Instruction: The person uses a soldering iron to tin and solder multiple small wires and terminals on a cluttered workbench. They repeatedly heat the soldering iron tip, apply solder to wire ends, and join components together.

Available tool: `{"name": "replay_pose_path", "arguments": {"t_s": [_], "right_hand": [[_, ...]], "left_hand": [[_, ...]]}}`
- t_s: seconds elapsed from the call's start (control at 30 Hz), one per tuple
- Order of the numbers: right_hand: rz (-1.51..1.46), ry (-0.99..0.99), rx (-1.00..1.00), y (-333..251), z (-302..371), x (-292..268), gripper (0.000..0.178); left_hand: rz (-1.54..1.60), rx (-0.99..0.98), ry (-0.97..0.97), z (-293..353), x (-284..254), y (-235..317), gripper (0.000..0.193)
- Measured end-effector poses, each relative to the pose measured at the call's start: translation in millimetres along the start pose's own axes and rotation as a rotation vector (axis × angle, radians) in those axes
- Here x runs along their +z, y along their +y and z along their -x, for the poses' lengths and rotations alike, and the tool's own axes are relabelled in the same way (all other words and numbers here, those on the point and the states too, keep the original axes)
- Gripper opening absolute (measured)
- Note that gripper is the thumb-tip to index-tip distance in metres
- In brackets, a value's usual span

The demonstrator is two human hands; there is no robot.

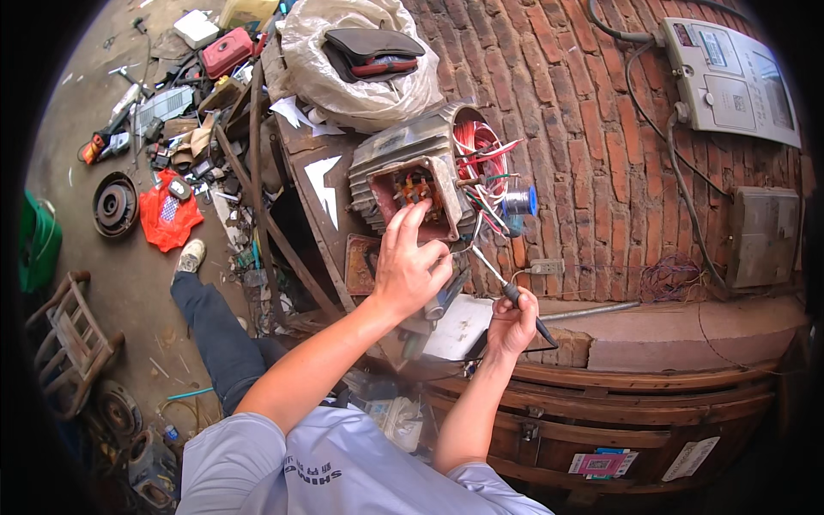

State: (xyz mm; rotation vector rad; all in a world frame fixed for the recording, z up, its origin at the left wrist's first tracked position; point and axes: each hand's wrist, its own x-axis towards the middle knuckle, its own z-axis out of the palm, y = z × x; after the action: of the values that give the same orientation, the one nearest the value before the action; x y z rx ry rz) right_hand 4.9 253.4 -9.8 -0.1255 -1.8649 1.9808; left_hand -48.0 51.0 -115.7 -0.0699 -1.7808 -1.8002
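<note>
A grey finned electric motor (pixel 378 163) lies on the workbench, its end showing red and white windings (pixel 475 142). My left hand (pixel 410 266) is at the motor's square terminal box (pixel 446 225), two fingers reaching inside and the thumb held apart. Those fingertips are at the orange-brown terminals (pixel 414 184); whether they touch them I cannot tell. In my right hand (pixel 513 322) is a soldering iron (pixel 510 292) with a black handle and cord. Its metal shaft points up toward loose wire ends (pixel 491 219) beside the box. A blue-rimmed spool (pixel 520 202) stands close to these wires.
Behind the motor sits a white woven sack (pixel 343 94) with a dark pouch (pixel 373 51) on it. A brick wall (pixel 584 154) rises at the right, carrying a grey meter box (pixel 730 81). Tools and scrap clutter the floor at left, near a red bag (pixel 167 219).
</note>
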Motion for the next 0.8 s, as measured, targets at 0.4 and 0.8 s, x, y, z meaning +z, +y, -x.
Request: {"name": "replay_pose_path", "arguments": {"t_s": [0.4, 0.8], "right_hand": [[0.011, 0.005, -0.005, 2.1, -0.6, -0.7, 0.016], [0.013, 0.012, -0.009, 2.0, -1.0, -0.5, 0.017]], "left_hand": [[0.0, -0.006, 0.003, 0.5, 1.7, 2.4, 0.011], [-0.027, -0.014, 0.014, 0.3, 6.4, 4.3, 0.012]]}}
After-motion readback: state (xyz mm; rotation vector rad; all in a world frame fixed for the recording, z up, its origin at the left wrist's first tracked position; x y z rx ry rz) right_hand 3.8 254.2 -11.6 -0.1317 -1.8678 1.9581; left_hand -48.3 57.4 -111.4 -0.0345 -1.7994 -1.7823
